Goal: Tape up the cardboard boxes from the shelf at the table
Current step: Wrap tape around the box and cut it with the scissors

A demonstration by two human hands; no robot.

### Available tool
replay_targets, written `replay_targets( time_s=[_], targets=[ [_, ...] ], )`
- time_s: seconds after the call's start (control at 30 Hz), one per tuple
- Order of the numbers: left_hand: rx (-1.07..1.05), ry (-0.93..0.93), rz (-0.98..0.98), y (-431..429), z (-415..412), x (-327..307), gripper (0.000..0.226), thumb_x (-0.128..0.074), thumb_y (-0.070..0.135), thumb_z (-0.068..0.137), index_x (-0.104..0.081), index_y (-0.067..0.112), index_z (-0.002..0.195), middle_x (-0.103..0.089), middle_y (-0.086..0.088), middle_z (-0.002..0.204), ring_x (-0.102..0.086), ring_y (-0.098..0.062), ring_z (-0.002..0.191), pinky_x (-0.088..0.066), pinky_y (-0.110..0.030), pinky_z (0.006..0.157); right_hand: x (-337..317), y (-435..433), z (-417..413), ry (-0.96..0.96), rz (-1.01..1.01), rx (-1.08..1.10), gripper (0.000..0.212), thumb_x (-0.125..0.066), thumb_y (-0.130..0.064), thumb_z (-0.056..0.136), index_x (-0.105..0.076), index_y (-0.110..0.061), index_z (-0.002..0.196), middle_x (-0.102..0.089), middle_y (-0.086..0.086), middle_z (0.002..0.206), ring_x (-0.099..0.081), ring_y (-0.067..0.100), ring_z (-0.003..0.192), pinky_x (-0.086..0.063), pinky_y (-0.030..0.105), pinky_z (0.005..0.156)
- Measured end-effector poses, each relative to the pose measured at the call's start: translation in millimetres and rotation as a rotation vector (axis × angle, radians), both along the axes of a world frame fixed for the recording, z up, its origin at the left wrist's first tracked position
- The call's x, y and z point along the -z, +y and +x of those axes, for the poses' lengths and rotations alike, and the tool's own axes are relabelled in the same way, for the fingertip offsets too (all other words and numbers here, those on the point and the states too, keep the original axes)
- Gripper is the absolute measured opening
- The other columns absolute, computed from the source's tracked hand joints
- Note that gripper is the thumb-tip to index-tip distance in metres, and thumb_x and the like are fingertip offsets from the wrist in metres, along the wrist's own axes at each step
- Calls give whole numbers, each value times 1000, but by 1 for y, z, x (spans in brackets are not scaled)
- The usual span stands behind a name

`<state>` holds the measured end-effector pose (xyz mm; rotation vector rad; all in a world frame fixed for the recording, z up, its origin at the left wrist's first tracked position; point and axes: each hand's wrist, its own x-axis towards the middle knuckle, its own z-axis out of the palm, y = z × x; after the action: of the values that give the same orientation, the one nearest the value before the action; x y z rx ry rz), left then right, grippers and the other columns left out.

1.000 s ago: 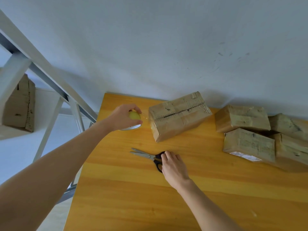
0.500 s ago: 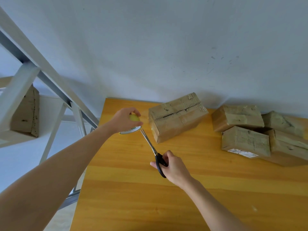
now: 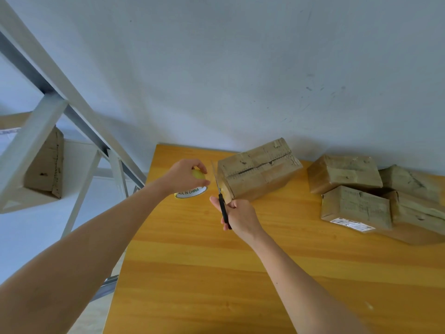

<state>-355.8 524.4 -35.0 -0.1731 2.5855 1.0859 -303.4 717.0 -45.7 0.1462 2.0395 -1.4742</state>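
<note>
While gripping tape roll (image 3: 191, 192) with left hand (image 3: 184, 175) just beside box (image 3: 260, 169) at worktop (image 3: 216, 273) rear, apparently tensioning strip off box end; can barely make strip out. Clamping scissors (image 3: 221, 197) in right hand (image 3: 240, 215), pointing blades between roll and box for cut.

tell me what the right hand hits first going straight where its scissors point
Its scissors aim between tape roll and nearest box: likely the faint tape strand there first; depth unclear.

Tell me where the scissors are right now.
Head view, left of centre: the right hand grips the scissors over the table, blades pointing away between the tape roll held by the left hand and the nearest cardboard box.
</note>
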Motion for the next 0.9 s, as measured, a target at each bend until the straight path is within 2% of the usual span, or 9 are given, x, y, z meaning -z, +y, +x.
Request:
replay_targets(
  time_s=[0.13, 0.23, 0.33, 0.43, 0.5, 0.63, 0.77, 0.83, 0.9],
  targets=[
    [23, 12, -51, 0, 1, 5, 26, -78, 30, 77, -61, 26, 97, -62, 2, 106, -55, -19, 98, -41, -31, 75, 0, 5, -1, 65, 41, -22, 52, -70, -47, 86, -48, -9, 59, -49, 18, 62, -50, 14, 40, -45, 25, 56],
    [80, 12, -179, 3, 4, 6, 27, -75, 30, 79, -57, 27, 99, -64, -3, 101, -60, -26, 90, -46, -38, 73, -2, 9, -2, 121, 93, -31, 54, -72, -46, 85, -47, -12, 51, -54, 16, 57, -50, 18, 43, -46, 28, 59],
    [138, 52, -339, 9, 6, 2, 27, -71, 30, 83, -54, 26, 104, -63, -2, 92, -53, -22, 77, -33, -32, 67, -3, 12, -4, 116, 108, -46, 53, -72, -46, 85, -49, -12, 52, -56, 13, 56, -50, 17, 43, -46, 28, 58],
    [158, 71, -396, 9, 8, 4, 26, -70, 29, 83, -53, 27, 101, -62, 3, 95, -52, -21, 80, -31, -31, 73, -4, 13, -6, 90, 90, -30, 51, -70, -46, 87, -54, -6, 60, -55, 9, 55, -51, 13, 41, -47, 27, 58],
    [142, 54, -383, 4, 14, 8, 24, -71, 31, 84, -53, 27, 99, -62, 4, 99, -50, -20, 79, -31, -30, 71, -4, 12, -6, 92, 95, -47, 51, -69, -47, 88, -56, -5, 62, -55, 13, 57, -53, 12, 41, -48, 29, 59],
    [58, 88, -218, -2, 29, 19, 9, -62, 33, 91, -59, 25, 93, -59, 10, 87, -54, -16, 79, -35, -28, 69, 1, 11, -6, 99, 151, -91, 56, -69, -51, 86, -53, -6, 57, -46, 14, 53, -56, 14, 43, -53, 38, 61],
    [18, 144, -136, -4, 38, 27, 7, -63, 25, 91, -62, 23, 84, -66, 6, 99, -59, -16, 93, -39, -26, 76, 5, 15, -5, 86, 191, -111, 64, -68, -53, 85, -38, -14, 46, -35, 1, 39, -54, 22, 47, -43, 23, 53],
    [-25, 160, -132, -2, 41, 30, 6, -65, 20, 89, -64, 19, 84, -67, 3, 101, -59, -18, 95, -40, -27, 76, 8, 14, -5, 88, 191, -116, 66, -68, -60, 82, -37, -13, 48, -36, 7, 44, -49, 23, 49, -42, 28, 57],
    [-54, 183, -137, 0, 44, 33, 6, -67, 16, 88, -68, 17, 93, -67, 2, 100, -60, -21, 96, -43, -28, 78, 10, 12, -5, 64, 182, -120, 67, -67, -70, 74, -37, -14, 50, -36, 8, 51, -44, 22, 50, -40, 33, 60]
  ],
)
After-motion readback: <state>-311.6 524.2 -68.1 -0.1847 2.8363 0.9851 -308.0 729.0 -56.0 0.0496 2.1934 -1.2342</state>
